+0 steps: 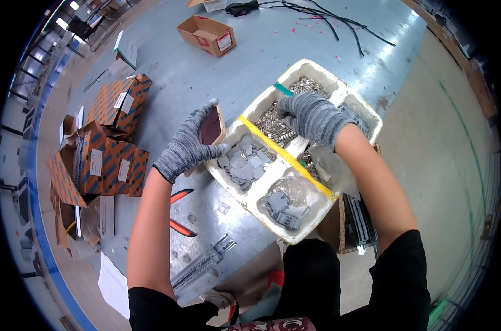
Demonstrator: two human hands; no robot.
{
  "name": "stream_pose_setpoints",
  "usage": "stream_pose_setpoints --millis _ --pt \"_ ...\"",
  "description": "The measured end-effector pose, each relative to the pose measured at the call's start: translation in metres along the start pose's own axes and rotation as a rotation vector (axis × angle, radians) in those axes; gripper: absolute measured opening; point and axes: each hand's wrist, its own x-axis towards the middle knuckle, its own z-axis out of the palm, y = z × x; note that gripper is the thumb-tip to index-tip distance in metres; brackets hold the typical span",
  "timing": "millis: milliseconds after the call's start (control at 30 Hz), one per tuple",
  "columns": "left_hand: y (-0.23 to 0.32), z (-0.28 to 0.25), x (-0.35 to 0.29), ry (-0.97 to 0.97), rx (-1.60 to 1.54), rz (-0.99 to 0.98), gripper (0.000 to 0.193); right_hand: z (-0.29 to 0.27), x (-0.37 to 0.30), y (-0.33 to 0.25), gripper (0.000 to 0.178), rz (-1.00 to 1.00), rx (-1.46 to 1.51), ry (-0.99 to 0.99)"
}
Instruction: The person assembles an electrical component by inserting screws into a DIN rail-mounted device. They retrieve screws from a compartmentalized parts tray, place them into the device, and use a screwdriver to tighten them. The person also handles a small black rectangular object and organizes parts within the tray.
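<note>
My left hand, in a grey knitted glove, grips a phone-like slab with a dark face and tan edge at the left rim of a white foam box. My gloved right hand dips into a far compartment holding small metal fasteners. Its fingers are bent together, and whatever is between the tips is hidden. Flat grey plastic pieces fill the near-left compartment. Grey terminal-block-like parts lie with a clear bag in the nearest one. Yellow tape runs across the box.
Orange-and-grey cartons are stacked at left. Pliers with orange-black handles and a slotted metal rail lie on the table near my left forearm. An open brown box and black cables lie at the far side.
</note>
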Motion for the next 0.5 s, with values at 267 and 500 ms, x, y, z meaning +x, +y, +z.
stream_pose_setpoints --millis 267,500 --pt "-0.023 0.004 0.016 -0.223 -0.086 0.006 0.099 0.025 0.028 0.0 0.034 -0.109 -0.056 -0.003" --pt "-0.022 0.012 0.011 -0.144 -0.151 -0.033 0.09 0.038 0.051 0.024 0.033 0.124 0.139 -0.154"
